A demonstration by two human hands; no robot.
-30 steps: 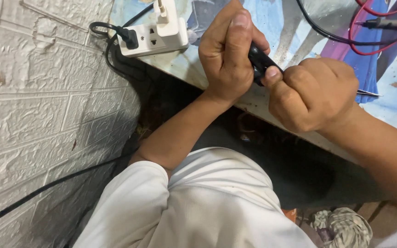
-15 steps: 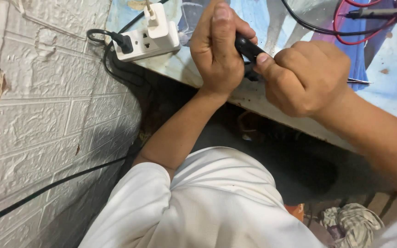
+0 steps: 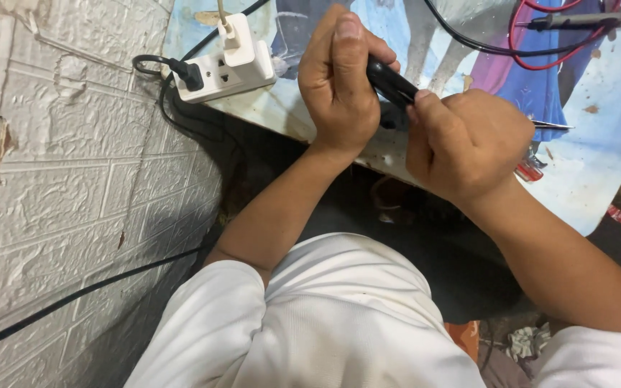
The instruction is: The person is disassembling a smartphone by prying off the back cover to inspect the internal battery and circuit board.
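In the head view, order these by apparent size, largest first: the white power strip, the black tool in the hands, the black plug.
1. Power strip.
2. Black tool, though the hands hide most of it, so unsure.
3. Black plug.

Colours around my bench right now

I'm gripping a glossy black handle (image 3: pixel 389 80), and I'm wearing a plain white tee (image 3: pixel 339 323). The power strip (image 3: pixel 228 65) is showing off-white with a black plug (image 3: pixel 187 73), red and black leads (image 3: pixel 540 43) are lying over a blue, purple and grey printed tabletop (image 3: pixel 583 144), and the wall (image 3: pixel 59 179) is looking white with a raised brick pattern.
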